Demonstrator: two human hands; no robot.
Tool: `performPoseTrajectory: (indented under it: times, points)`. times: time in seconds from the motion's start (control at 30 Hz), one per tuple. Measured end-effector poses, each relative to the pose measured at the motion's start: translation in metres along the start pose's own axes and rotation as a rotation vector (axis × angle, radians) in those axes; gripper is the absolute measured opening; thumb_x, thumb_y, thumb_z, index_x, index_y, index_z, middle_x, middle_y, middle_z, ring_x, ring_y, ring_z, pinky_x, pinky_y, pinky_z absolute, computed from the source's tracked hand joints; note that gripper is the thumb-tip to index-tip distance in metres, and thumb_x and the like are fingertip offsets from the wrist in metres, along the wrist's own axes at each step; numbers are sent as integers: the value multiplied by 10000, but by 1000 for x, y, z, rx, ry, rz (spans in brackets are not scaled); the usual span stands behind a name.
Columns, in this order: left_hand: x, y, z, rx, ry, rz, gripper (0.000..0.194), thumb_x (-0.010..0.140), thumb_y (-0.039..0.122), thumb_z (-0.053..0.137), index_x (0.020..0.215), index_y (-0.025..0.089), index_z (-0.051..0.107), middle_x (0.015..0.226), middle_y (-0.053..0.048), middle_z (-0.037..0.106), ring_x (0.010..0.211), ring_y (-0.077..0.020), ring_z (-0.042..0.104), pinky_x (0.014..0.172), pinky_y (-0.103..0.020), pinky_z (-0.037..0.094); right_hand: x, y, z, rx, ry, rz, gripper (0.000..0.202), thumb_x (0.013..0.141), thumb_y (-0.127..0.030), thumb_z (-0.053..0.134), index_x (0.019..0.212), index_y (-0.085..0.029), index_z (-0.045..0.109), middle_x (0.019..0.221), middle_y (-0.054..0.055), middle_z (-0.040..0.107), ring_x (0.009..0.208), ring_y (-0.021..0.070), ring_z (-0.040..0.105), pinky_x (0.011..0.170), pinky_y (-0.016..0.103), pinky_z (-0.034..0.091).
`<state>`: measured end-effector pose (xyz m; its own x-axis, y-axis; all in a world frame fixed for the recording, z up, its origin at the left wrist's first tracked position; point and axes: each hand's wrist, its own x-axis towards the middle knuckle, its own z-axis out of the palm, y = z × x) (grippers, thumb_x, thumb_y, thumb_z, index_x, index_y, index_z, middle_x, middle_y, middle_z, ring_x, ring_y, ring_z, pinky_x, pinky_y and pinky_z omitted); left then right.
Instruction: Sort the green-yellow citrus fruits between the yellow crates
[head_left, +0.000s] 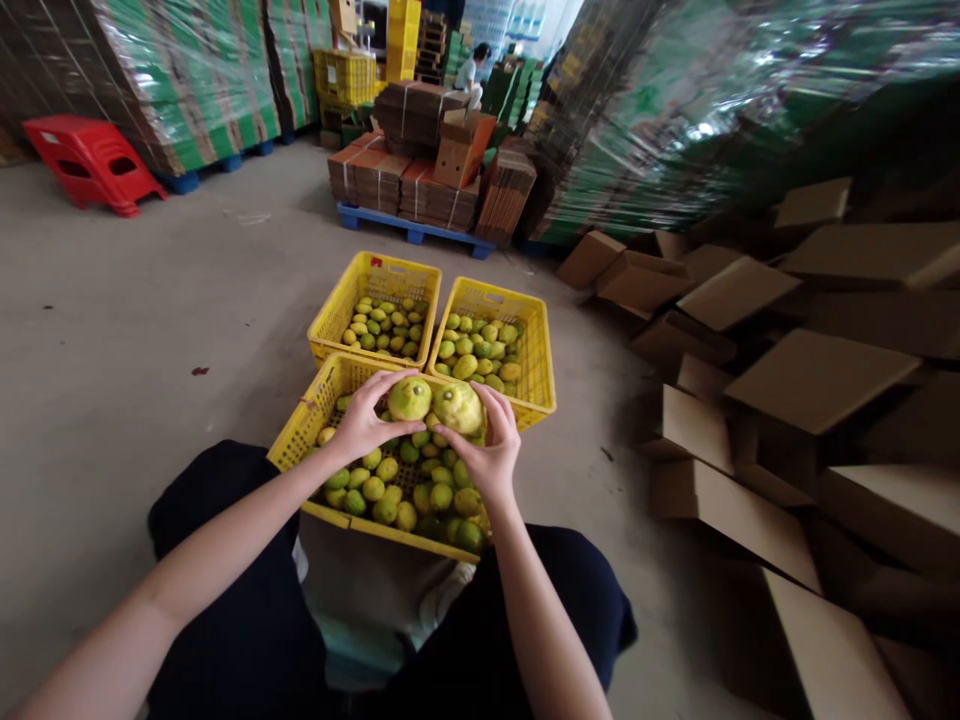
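Note:
My left hand [370, 415] grips a green-yellow lemon [409, 398] between thumb and fingers. Right beside it, my right hand [491, 440] holds a second, paler and bumpier lemon [458, 408]. Both fruits are raised side by side above the near yellow crate [289, 440], their stem ends facing me. Many loose green and yellow lemons [373, 488] lie in that crate, with part of its bottom showing. Behind it stand a left yellow crate [324, 325] and a right yellow crate [536, 355], each partly filled with similar fruit.
Open cardboard boxes [817, 380] are heaped along the right. Flattened cartons [375, 175] rest on a blue pallet [412, 232] ahead. A red stool [90, 160] stands at left, near wrapped green stacks [195, 80]. Farther back, a person [471, 78] is low among the stacks.

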<state>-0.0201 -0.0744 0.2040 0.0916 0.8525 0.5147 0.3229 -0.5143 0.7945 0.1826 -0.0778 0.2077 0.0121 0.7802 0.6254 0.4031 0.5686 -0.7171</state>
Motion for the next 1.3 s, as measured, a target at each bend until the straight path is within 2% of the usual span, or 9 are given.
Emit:
performPoseTrajectory:
  times: [0.17,0.37,0.57,0.67,0.8,0.9,1.13,1.23,1.3]
  points:
    - [-1,-2,1,-87,2,-48,654,705,415,833,1289,243,596,1285,-121,623,1179,-271,606,934,-379,534,0,-1,1,0,-6,30,609,707,-453,829,1250,-259,635,1204,99,639,1136,293,614,999,500,517]
    - [-1,-1,0,-19,-44,-12,679,709,433,826,1321,265,587,1226,-102,635,1144,-267,607,999,-443,497,0,0,1,18,1,62,614,701,-465,828,1246,-262,629,1212,97,636,1159,299,598,1027,516,491]
    - [0,4,-3,46,28,-15,702,680,472,837,1317,277,616,1183,-82,584,1161,-259,579,1056,-442,456,-2,2,3,164,-10,122,608,706,-391,833,1257,-269,607,1280,89,615,1235,291,561,1077,498,449]
    - [2,2,-2,-216,-43,-238,774,632,574,829,1288,216,630,1152,-111,638,1094,-285,625,952,-445,530,-2,3,4,385,-84,318,612,680,-454,831,1213,-254,606,1224,81,662,1148,289,626,997,472,518]
    - [2,-10,3,-649,-122,-702,778,725,793,588,1151,149,675,930,-140,729,813,-274,695,697,-407,583,-2,6,10,728,-199,756,616,709,-702,682,1085,-217,627,987,85,742,881,283,720,692,415,614]
    - [1,-19,7,-721,-167,-855,747,757,822,496,1043,161,694,767,-114,716,604,-221,644,565,-365,533,-4,8,16,837,-324,991,695,748,-824,508,948,-174,653,746,103,731,682,277,718,481,365,562]
    - [-2,-15,9,-643,-245,-768,741,795,812,401,1100,177,631,705,-39,628,489,-128,495,471,-280,403,-8,13,21,850,-274,1054,593,813,-745,527,1002,-187,590,689,49,718,439,175,612,360,277,427]
    - [-3,-13,11,-519,-174,-671,678,707,679,675,1176,207,548,860,-32,632,656,-147,575,568,-275,469,-7,10,21,878,-250,1031,544,799,-715,574,1003,-214,525,708,23,703,458,174,626,337,256,402]
    - [-4,-13,13,-447,-123,-605,774,586,532,839,1207,223,495,1052,-54,625,856,-180,621,721,-299,524,-7,9,20,860,-219,978,509,755,-639,684,1000,-245,474,762,-7,696,497,165,640,349,244,423]
